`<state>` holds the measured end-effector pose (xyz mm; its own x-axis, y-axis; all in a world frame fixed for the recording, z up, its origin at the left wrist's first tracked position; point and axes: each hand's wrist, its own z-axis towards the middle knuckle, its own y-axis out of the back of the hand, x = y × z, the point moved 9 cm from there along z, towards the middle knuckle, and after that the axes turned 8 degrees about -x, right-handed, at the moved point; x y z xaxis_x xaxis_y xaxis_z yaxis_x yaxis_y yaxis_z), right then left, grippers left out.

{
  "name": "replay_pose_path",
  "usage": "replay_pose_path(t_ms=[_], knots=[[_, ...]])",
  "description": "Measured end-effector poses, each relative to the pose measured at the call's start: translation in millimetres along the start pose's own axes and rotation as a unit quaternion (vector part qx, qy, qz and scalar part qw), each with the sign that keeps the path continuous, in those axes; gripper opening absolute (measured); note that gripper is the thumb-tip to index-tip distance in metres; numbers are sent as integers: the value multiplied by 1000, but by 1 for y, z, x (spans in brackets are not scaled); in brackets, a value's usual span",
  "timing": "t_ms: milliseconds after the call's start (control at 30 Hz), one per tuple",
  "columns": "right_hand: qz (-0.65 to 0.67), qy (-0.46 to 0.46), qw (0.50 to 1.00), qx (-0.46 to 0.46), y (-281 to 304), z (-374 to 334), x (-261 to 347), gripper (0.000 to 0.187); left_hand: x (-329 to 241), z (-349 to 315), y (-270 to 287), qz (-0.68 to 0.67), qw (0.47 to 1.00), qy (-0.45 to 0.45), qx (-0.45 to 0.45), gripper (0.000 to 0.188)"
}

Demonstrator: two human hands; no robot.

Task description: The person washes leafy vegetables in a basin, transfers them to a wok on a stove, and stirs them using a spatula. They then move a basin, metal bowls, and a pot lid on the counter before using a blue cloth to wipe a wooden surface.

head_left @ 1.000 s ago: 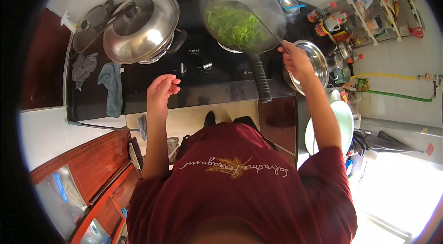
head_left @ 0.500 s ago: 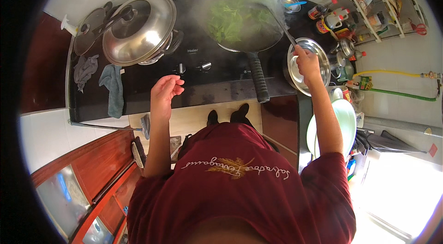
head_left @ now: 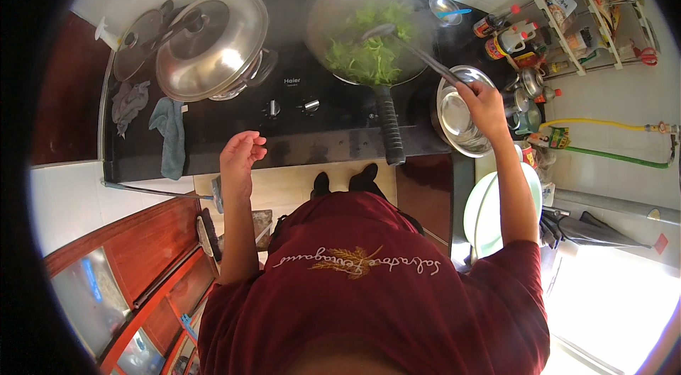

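My right hand grips the handle of a dark cooking spatula. Its rounded head is over the green leafy vegetables, which lie in a steaming wok. The wok's black handle points toward me, with no hand on it. Beneath my right forearm and hand is a shiny metal basin. My left hand hovers empty before the stove's front edge, fingers loosely curled and apart.
A large pot under a domed steel lid occupies the stove's left side. A blue-grey cloth hangs over the front edge. Sauce bottles crowd the right back, near a small glass bowl. A pale green basin stands at right.
The spatula's head has come up out of the greens and now shows. The greens have shifted within the wok and the steam is thinner. My left hand has moved slightly left and nearer me.
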<state>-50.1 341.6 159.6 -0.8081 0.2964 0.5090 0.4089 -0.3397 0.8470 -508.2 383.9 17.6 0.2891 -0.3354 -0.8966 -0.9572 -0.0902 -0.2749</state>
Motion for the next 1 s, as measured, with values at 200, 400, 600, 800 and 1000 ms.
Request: replay_pose_path(t_ms=[200, 400, 600, 800, 1000], knots=[[366, -366, 852, 83, -102, -10, -54, 34, -3, 6, -20, 5, 1000, 4, 26, 18], [249, -261, 919, 157, -24, -36, -19, 34, -7, 8, -12, -3, 1000, -9, 13, 18], [32, -117, 984, 133, 26, -41, -19, 39, 3, 7, -6, 3, 1000, 4, 6, 18], [36, -49, 998, -36, -52, -2, -12, 43, -3, 6, -16, -1, 1000, -2, 27, 18], [239, -211, 944, -87, -87, 12, -45, 42, -3, 0, -11, 13, 1000, 2, 11, 18]])
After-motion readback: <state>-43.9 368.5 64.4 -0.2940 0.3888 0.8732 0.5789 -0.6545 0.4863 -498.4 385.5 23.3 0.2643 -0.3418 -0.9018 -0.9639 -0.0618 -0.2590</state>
